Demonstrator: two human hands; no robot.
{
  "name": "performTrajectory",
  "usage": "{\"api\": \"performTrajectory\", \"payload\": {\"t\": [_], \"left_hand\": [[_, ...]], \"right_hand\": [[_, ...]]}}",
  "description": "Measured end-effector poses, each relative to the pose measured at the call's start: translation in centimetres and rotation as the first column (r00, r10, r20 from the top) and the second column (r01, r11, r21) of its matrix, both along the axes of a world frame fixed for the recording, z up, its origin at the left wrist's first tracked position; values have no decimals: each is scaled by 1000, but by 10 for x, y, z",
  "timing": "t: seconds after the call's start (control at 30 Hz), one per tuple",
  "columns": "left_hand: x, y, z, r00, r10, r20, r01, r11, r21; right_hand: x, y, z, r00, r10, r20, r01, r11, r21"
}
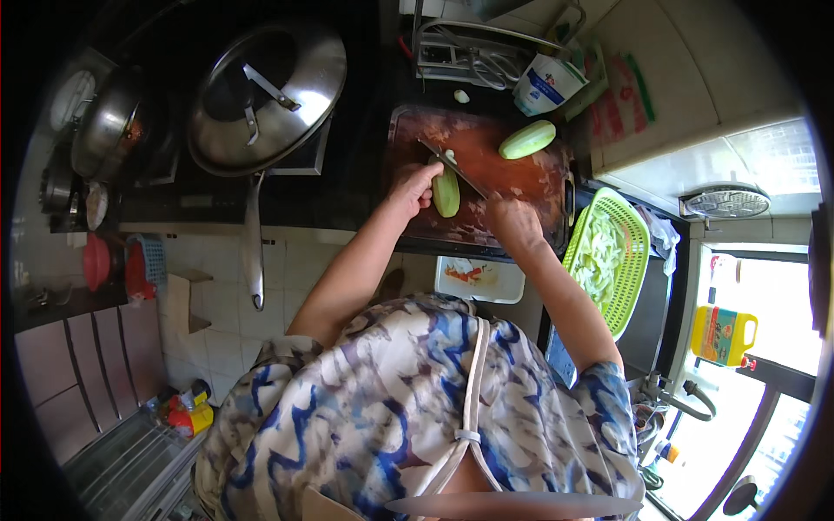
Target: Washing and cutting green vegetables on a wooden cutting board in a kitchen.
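Observation:
On a worn reddish-brown cutting board (485, 156), my left hand (415, 189) grips a peeled pale green gourd-like vegetable (447, 195). My right hand (516, 223) is closed around the handle of a kitchen knife (454, 168). Its blade, seen nearly edge-on, slants across the board just past the far end of that vegetable; whether it touches cannot be told. A small white piece (450, 155) lies beside the blade. Another peeled pale green vegetable (528, 139) rests at the board's far right, apart from both hands.
Right of the board, a green plastic basket (638, 273) holds pale green cut strips. A white tray (513, 291) with reddish scraps sits below the board's near edge. To the left stands a lidded pan (313, 65), its long handle (255, 260) projecting toward me. A faucet (684, 407) is at right.

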State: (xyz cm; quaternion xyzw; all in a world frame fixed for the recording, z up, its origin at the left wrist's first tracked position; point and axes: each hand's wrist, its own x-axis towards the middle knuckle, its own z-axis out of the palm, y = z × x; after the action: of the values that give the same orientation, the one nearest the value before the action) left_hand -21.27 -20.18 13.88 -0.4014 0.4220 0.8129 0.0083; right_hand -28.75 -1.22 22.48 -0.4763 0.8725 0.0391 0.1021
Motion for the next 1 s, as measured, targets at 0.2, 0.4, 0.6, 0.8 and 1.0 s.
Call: {"api": "performTrajectory", "payload": {"t": [0.2,0.4,0.6,0.8,1.0], "left_hand": [[-2,1,2,1000,2,-13,-2,1000,18],[2,0,6,999,-3,-54,6,999,45],[0,-1,6,1000,-9,-9,9,1000,28],[3,2,1,999,-9,44,10,1000,-16],[1,2,6,1000,-6,-11,6,1000,2]], "right_hand": [[0,-3,4,999,4,36,-4,1000,-16],[6,-4,10,1000,12,27,-11,998,-67],[2,-3,15,998,-5,55,9,998,-60],[-5,-10,-3,1000,-11,25,11,1000,5],[-6,-11,-4,999,9,44,-6,998,-60]]}}
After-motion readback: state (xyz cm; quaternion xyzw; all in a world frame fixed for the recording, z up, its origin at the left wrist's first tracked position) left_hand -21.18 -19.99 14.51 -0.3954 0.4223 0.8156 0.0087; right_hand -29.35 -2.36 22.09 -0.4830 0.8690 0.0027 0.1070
